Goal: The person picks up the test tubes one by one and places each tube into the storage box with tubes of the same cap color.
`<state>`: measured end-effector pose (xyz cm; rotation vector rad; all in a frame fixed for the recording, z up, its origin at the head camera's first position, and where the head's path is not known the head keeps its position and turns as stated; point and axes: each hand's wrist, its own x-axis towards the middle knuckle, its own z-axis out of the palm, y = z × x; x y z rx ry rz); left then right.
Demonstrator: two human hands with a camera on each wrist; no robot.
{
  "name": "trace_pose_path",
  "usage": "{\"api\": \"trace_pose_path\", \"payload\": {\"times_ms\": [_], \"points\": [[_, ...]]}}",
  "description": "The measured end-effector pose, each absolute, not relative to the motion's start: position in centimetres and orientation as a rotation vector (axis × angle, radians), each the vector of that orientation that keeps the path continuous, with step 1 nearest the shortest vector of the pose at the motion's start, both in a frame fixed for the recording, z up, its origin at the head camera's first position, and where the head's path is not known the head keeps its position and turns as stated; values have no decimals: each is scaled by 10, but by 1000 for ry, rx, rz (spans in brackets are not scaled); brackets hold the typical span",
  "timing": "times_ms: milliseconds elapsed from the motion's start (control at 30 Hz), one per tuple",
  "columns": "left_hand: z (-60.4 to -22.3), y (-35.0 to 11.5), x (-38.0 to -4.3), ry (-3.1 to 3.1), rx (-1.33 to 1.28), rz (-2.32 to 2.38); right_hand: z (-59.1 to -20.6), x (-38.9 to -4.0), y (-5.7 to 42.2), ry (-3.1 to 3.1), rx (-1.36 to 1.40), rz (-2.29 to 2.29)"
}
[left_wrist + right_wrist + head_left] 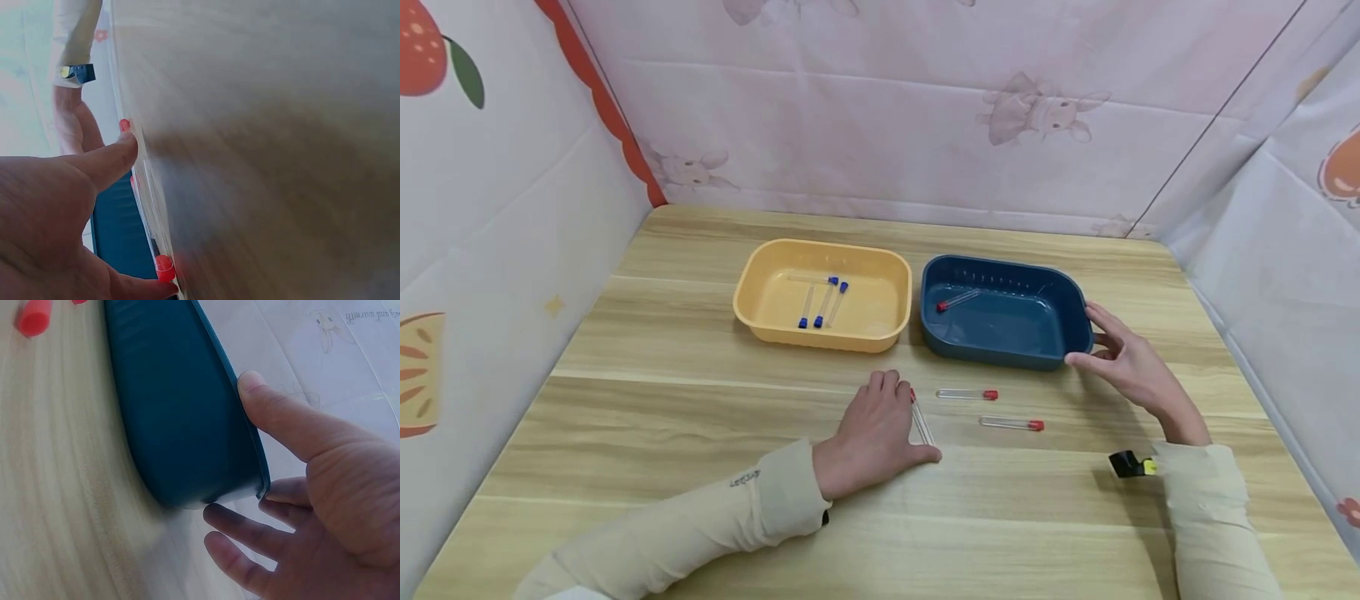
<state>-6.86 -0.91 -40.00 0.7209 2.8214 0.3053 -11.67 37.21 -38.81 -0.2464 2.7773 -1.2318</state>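
Note:
My left hand (874,429) is over the table, its thumb and fingers at opposite ends of a clear, red-capped test tube (922,419). A fingertip meets the red cap (164,267) in the left wrist view. A second tube may lie alongside; I cannot tell. My right hand (1131,371) holds the right end of a dark blue plastic basin (1000,357), the thumb on its rim in the right wrist view. Inside that basin is one red-capped tube (957,301). Two more, a nearer tube (1011,423) and a farther tube (967,394), lie before the basin.
Left of the blue basin stands a yellow basin (820,340) holding several blue-capped test tubes (822,304). Both basins sit toward the back of the wood-grain table (647,433). Printed cloth (880,125) hangs behind and at both sides.

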Motion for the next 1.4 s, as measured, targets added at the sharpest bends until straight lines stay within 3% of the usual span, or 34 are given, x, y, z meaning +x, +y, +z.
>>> {"api": "trace_pose_path", "payload": {"times_ms": [800, 1400], "points": [[-385, -13, -87, 2802, 832, 443, -387, -117, 373, 2791, -236, -1205], [-341, 11, -140, 2819, 1071, 687, -390, -117, 374, 2828, -258, -1179]]}}
